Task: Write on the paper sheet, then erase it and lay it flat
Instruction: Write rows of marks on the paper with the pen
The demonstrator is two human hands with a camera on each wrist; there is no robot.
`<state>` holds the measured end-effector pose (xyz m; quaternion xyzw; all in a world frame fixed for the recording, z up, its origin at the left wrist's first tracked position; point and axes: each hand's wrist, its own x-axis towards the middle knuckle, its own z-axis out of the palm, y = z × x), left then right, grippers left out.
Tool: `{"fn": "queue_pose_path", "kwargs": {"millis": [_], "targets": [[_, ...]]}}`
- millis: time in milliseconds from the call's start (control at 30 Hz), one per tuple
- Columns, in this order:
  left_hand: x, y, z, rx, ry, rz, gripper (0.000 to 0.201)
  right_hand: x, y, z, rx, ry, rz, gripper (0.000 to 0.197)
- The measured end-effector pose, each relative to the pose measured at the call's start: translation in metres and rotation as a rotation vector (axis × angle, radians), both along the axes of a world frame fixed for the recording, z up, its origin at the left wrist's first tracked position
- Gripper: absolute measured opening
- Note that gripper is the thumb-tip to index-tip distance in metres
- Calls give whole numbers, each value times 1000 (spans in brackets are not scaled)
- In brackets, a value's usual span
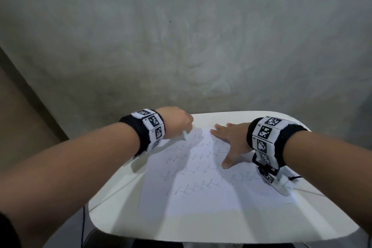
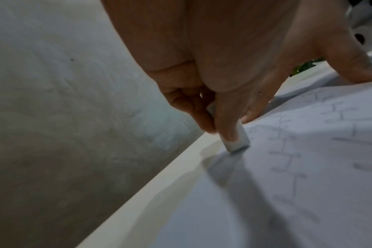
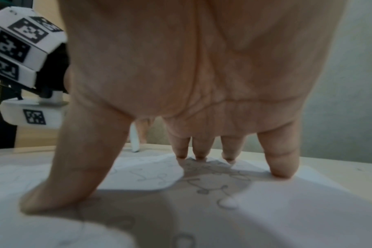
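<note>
1. Both hands work over the paper sheet (image 1: 211, 193), which lies on a white table (image 1: 124, 207) with rounded corners.
2. Curled around a small pale eraser (image 2: 237, 141), the left hand (image 1: 177, 122) pinches it between thumb and fingers near the sheet's far left corner; the eraser's lower end touches the paper close to the sheet's edge.
3. Spread wide, the right hand (image 1: 231, 141) has its fingers straight, and its fingertips (image 3: 281, 172) and thumb press down on the far right part of the sheet, holding nothing.
4. Rows of faint pencil marks (image 1: 201, 185) cover most of the sheet, between and in front of the two hands.
5. Each wrist carries a black band with white coded tags (image 1: 263, 133).
6. Behind the table stands a grey concrete wall (image 1: 181, 36).
</note>
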<state>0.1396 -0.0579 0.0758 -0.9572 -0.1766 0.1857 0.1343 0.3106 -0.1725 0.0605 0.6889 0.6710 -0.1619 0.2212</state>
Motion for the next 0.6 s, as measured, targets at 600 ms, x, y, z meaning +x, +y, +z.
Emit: {"fn": "queue_pose_path", "kwargs": {"millis": [600], "targets": [[4,-3,-9,-80,-146,93,19,-1,-2,1,-1,21,-17,108]]}}
